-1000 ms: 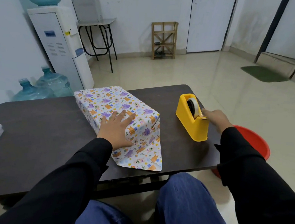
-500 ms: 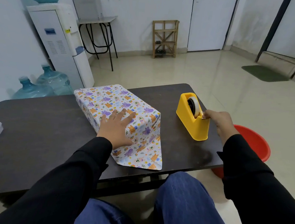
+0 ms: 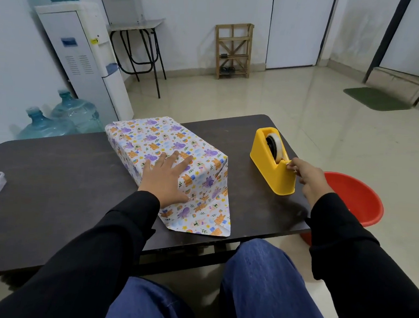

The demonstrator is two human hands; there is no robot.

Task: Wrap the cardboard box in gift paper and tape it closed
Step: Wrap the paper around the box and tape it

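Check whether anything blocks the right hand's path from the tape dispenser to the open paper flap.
Nothing visible does. The right hand pinches tape at the dispenser; only bare table lies between it and the flap. The left hand presses flat on the box top, not on the flap.

The box (image 3: 164, 142), wrapped in white cartoon print, lies flat mid-table, its near flap (image 3: 198, 219) spread flat toward 6 o'clock. At its 3 o'clock stands a yellow dispenser (image 3: 269, 171) holding tape (image 3: 275, 144).
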